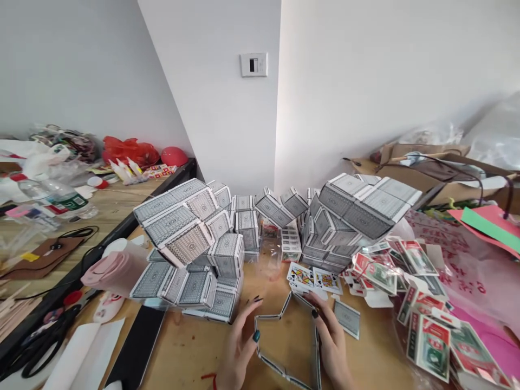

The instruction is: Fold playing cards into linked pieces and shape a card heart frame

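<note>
On the table before me stands a zigzag ring of folded playing cards [280,374], seen from above with its middle hollow. My left hand [240,340] is at its left side, thumb against the card wall and fingers stretched out apart from the thumb. My right hand [331,338] is closed along the right wall, its fingertips at the upper right corner. A loose card, back up [347,318], lies beside the right hand. Face-up cards [312,279] lie just beyond the ring.
Behind stands a curved structure of card-built blocks [195,287], higher at both ends. Opened card boxes [428,344] are heaped at right. At left are a black flat object [136,344], scissors [51,338], a pink roll [117,268] and a plastic bottle [60,197].
</note>
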Motion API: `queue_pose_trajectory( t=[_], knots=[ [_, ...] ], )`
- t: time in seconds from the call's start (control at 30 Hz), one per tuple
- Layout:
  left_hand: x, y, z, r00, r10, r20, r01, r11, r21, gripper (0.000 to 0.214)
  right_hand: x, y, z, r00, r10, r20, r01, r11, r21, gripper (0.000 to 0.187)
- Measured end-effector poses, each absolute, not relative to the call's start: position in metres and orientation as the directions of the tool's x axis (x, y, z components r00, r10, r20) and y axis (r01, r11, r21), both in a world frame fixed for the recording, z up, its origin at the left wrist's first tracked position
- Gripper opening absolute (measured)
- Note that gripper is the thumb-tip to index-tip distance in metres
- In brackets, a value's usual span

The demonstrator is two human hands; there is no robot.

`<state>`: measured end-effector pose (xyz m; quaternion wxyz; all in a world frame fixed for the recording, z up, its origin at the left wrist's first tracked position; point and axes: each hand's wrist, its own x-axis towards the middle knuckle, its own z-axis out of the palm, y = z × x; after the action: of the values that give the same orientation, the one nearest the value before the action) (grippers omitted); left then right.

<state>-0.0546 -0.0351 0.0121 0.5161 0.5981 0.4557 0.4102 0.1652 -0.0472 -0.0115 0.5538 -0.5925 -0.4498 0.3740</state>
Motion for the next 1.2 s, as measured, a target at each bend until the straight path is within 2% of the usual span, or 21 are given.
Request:
queue_pose_trajectory(
  t=[0.1, 0.2, 0.3, 0.47, 0.57, 0.63, 0.7, 0.77, 0.9, 0.97, 1.1, 1.2],
  knots=[
    [-0.055, -0.034, 0.011, 0.312, 0.950, -0.003, 0.153, -0.047, 0.987, 0.049, 0.163, -0.049, -0.015, 0.313, 0.946, 0.083, 0.065, 0.065, -0.996, 0.045],
    [-0.055, -0.033, 0.005, 0.352, 0.936, 0.005, 0.203, -0.082, 0.976, 0.047, 0.163, -0.046, -0.018, 0.320, 0.943, 0.095, 0.111, 0.063, -0.992, 0.042],
    [-0.052, -0.031, -0.003, 0.352, 0.933, 0.081, 0.171, -0.149, 0.974, 0.046, 0.162, -0.040, -0.016, 0.344, 0.928, 0.140, 0.160, 0.090, -0.983, 0.039],
    [-0.042, -0.027, -0.012, 0.227, 0.953, 0.200, 0.167, -0.240, 0.956, 0.045, 0.153, -0.026, -0.014, 0.460, 0.866, 0.194, 0.202, 0.111, -0.973, 0.035],
    [-0.041, -0.026, -0.011, 0.218, 0.935, 0.281, 0.170, -0.320, 0.932, 0.043, 0.154, -0.026, -0.016, 0.386, 0.896, 0.220, 0.133, 0.182, -0.974, 0.040],
    [-0.043, -0.025, -0.010, 0.229, 0.918, 0.325, 0.156, -0.364, 0.918, 0.040, 0.160, -0.034, -0.018, 0.355, 0.913, 0.198, 0.014, 0.207, -0.978, 0.048],
    [-0.047, -0.024, -0.009, 0.254, 0.907, 0.335, 0.140, -0.377, 0.916, 0.040, 0.168, -0.047, -0.019, 0.325, 0.926, 0.191, -0.094, 0.233, -0.968, 0.052],
    [-0.050, -0.025, -0.009, 0.290, 0.903, 0.315, 0.126, -0.363, 0.923, 0.044, 0.175, -0.064, -0.019, 0.254, 0.945, 0.208, -0.123, 0.244, -0.962, 0.059],
    [-0.050, -0.028, -0.010, 0.302, 0.911, 0.280, 0.164, -0.340, 0.926, 0.047, 0.181, -0.092, -0.015, 0.061, 0.978, 0.201, -0.019, 0.202, -0.979, 0.082],
    [-0.049, -0.029, -0.011, 0.279, 0.924, 0.262, 0.160, -0.314, 0.936, 0.044, 0.179, -0.099, -0.010, -0.037, 0.982, 0.187, 0.061, 0.189, -0.980, 0.086],
    [-0.048, -0.030, -0.010, 0.256, 0.940, 0.224, 0.109, -0.258, 0.960, 0.042, 0.171, -0.099, -0.004, -0.090, 0.984, 0.153, 0.307, 0.174, -0.936, 0.067],
    [-0.050, -0.031, -0.007, 0.291, 0.930, 0.224, 0.076, -0.256, 0.964, 0.042, 0.165, -0.098, -0.005, -0.046, 0.985, 0.166, 0.375, 0.171, -0.911, 0.057]
  ],
)
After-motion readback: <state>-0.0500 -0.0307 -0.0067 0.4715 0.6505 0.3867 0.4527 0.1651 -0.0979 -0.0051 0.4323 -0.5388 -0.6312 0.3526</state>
